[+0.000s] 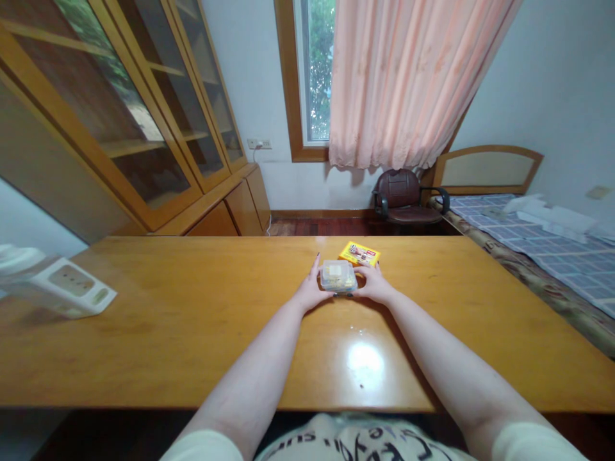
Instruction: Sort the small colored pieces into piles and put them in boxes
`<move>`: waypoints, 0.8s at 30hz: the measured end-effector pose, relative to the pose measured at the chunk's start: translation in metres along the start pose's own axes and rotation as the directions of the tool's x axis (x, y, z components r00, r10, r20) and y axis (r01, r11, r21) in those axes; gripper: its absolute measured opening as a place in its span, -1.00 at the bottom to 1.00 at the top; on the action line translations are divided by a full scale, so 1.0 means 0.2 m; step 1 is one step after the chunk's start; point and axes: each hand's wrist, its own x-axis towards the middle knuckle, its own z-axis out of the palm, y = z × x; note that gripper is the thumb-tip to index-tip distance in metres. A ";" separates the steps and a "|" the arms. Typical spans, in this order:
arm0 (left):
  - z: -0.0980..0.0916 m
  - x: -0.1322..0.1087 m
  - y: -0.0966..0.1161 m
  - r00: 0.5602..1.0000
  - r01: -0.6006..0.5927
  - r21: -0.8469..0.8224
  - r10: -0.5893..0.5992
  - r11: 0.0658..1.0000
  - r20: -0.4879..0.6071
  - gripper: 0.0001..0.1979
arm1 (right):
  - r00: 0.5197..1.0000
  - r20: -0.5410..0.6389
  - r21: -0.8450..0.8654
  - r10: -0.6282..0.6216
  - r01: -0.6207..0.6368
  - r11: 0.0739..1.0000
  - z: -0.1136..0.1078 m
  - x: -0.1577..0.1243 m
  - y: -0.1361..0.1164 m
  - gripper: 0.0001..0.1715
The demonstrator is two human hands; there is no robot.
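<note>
A small clear plastic box [338, 276] with pale yellow pieces inside rests on the wooden table [192, 307]. My left hand [311, 290] grips its left side, with the fingers curled against the box and one finger pointing up. Closed around the box's right side is my right hand [375, 284]. A flat yellow packet [359, 253] with a printed label lies just behind the box, touching or nearly touching it.
A white device [62, 288] lies at the table's left edge. Behind the table stand a glass-door wooden cabinet [144, 128], a dark armchair [406, 198] under a pink curtain [408, 83], and a bed [542, 243] at right.
</note>
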 end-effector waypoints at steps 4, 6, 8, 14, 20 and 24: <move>-0.02 -0.01 0.04 0.999 0.046 0.058 -0.044 0.997 -0.022 0.14 | 1.000 -0.012 -0.014 -0.012 0.012 1.000 -0.01 -0.01 -0.02 -0.12; -0.05 -0.02 0.05 0.998 0.053 0.090 -0.050 0.994 -0.033 0.11 | 1.000 -0.024 -0.022 -0.002 0.001 1.000 -0.01 -0.01 -0.01 -0.10; -0.08 -0.03 0.05 0.998 0.058 0.104 -0.053 0.993 -0.047 0.11 | 0.999 -0.032 -0.039 0.015 -0.016 0.999 -0.01 -0.02 0.01 -0.12; -0.21 -0.06 0.00 0.999 0.046 0.056 -0.045 0.997 -0.027 0.12 | 0.997 -0.004 -0.064 0.073 -0.073 0.995 -0.02 -0.02 0.03 -0.09; -0.35 -0.07 -0.04 0.993 0.116 0.028 -0.116 0.993 0.007 0.12 | 0.999 0.018 -0.080 0.033 -0.032 0.996 -0.04 -0.03 0.06 -0.16; -0.38 -0.06 -0.08 0.992 0.124 0.109 -0.120 0.986 -0.040 0.10 | 0.999 -0.026 -0.087 0.035 -0.038 0.996 -0.04 -0.03 0.09 -0.40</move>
